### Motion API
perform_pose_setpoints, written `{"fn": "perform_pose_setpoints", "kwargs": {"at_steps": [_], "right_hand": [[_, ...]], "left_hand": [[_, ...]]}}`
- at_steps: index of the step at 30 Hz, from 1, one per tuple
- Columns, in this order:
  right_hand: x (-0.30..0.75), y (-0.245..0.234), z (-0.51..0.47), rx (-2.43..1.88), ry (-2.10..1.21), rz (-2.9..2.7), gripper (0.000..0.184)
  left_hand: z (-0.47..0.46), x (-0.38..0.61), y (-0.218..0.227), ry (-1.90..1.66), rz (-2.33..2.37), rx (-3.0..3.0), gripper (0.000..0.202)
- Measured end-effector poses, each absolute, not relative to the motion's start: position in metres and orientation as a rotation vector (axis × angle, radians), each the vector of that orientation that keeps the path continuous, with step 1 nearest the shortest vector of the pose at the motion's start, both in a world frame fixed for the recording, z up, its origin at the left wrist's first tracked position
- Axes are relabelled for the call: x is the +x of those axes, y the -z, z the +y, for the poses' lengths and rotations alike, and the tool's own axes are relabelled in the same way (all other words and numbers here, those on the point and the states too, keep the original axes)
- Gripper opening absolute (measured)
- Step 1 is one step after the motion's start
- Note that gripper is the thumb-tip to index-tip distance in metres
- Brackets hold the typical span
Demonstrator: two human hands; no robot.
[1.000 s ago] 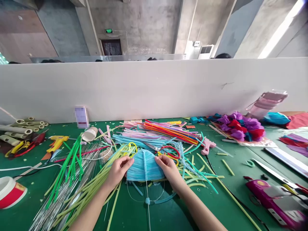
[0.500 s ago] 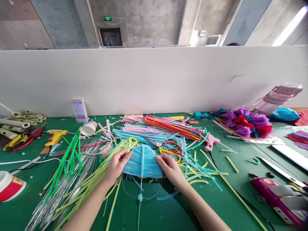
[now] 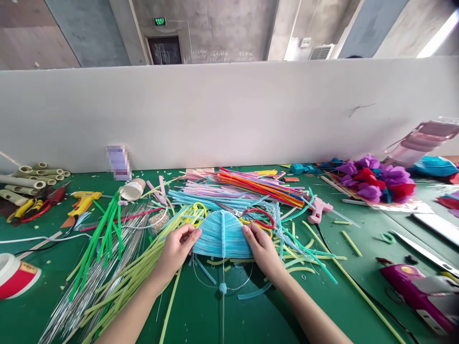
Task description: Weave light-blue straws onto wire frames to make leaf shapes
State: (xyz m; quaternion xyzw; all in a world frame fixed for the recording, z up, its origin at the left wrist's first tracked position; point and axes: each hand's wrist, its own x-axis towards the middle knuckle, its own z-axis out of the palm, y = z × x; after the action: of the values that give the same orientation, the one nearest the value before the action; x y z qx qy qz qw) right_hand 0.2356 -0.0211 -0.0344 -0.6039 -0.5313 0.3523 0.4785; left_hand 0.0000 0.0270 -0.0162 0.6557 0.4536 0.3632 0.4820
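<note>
Between my two hands is a light-blue, half-round piece made of pipe cleaners (image 3: 210,237), with a raised rib down its middle. My left hand (image 3: 179,247) pinches its left edge between thumb and fingers. On the opposite edge, my right hand (image 3: 263,247) grips it the same way. From the rib a thin wire stem (image 3: 223,315) runs down toward me, with a small blue fuzzy ball (image 3: 223,288) on it. A thin loop of wire or thread (image 3: 201,281) hangs below the piece. Red-handled scissors (image 3: 263,217) lie just behind it.
Bundles of coloured pipe cleaners (image 3: 258,187) lie behind my hands, with green stems (image 3: 122,282) at left. A yellow glue gun (image 3: 85,201) and pink glue gun (image 3: 318,209) flank them. A magenta device (image 3: 405,286) and open scissors blade (image 3: 419,248) lie at right.
Both hands and the blue piece have shifted slightly right and up in the view. The camera has turned a little as well. The grip looks the same.
</note>
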Motion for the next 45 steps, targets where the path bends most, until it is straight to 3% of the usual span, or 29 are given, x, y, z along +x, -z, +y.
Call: {"fn": "perform_pose_setpoints", "kwargs": {"at_steps": [6, 11, 17, 34, 39, 45], "right_hand": [[0.233, 0.027, -0.023, -1.419, -0.906, -1.307, 0.045], [0.246, 0.026, -0.018, -1.477, -0.791, -1.055, 0.043], [0.257, 0.030, -0.015, -1.514, -0.747, -0.852, 0.043], [0.255, 0.035, -0.013, -1.487, -0.790, -0.869, 0.043], [0.255, 0.035, -0.013, -1.480, -0.792, -0.920, 0.042], [0.255, 0.036, -0.012, -1.463, -0.797, -0.949, 0.042]], "left_hand": [[0.026, -0.001, 0.017, -0.998, 1.211, 1.614, 0.034], [0.030, -0.009, 0.018, -1.116, 1.465, 2.220, 0.026], [0.042, -0.021, 0.027, -0.931, 1.638, 2.672, 0.022], [0.047, -0.024, 0.040, -0.955, 1.600, 2.637, 0.018], [0.049, -0.024, 0.043, -0.960, 1.596, 2.579, 0.003], [0.047, -0.023, 0.036, -0.997, 1.580, 2.583, 0.011]]}}
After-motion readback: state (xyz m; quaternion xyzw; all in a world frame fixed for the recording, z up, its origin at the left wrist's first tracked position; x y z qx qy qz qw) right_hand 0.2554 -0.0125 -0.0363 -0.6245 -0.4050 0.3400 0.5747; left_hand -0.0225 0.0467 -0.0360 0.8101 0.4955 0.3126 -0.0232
